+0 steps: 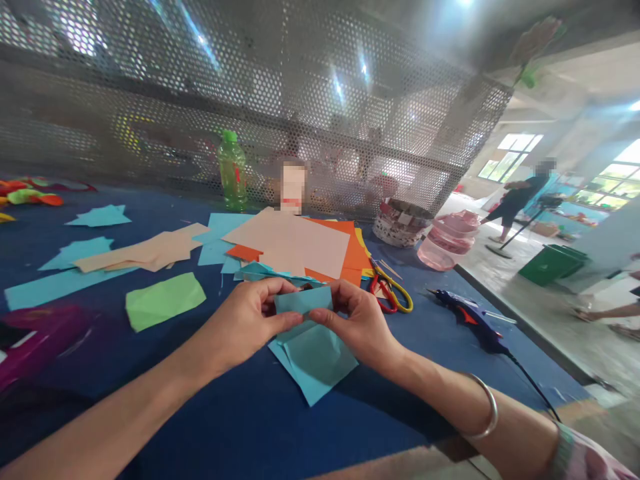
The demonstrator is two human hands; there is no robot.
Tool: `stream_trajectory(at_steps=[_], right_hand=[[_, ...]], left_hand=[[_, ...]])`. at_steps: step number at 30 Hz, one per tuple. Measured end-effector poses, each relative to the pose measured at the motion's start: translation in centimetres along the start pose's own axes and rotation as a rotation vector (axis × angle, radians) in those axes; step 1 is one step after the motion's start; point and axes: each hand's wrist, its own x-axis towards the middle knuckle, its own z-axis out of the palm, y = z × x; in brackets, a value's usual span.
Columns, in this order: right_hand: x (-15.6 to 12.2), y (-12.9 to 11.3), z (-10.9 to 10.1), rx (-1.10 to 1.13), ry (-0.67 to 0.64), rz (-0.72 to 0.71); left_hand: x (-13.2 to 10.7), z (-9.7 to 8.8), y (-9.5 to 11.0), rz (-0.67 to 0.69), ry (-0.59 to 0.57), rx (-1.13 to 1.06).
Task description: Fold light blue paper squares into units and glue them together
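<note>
Both of my hands pinch a small piece of blue paper (304, 300), raised a little above the table. My left hand (255, 310) grips its left side between thumb and fingers. At the right side, my right hand (357, 317) holds it the same way, thumb in front. Below it lie blue paper sheets (320, 363), loosely overlapping. Just beyond my hands is a pile of coloured paper with a large pale pink sheet (295, 240) on top and orange sheets (357, 257) under it. Scissors (393, 293) with red and yellow handles rest to the right of my right hand.
A glue gun (467, 317) with its cord lies at the right. Green paper (165, 300) and blue scraps (85, 253) lie left. A green bottle (232, 173), a round container (400, 223) and a pink jug (447, 240) stand near the perforated screen (200, 100). A person (525, 193) stands beyond.
</note>
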Motion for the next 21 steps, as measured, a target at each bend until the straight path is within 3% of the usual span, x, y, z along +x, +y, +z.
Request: stream_trajectory(at_steps=[9, 21], right_hand=[[0.57, 0.42, -0.54, -0.042, 0.01, -0.031], [0.69, 0.23, -0.97, -0.135, 0.036, -0.102]], left_hand=[[0.45, -0.7, -0.72, 0.108, 0.013, 0.146], [0.31, -1.02, -0.39, 0.105, 0.033, 0.265]])
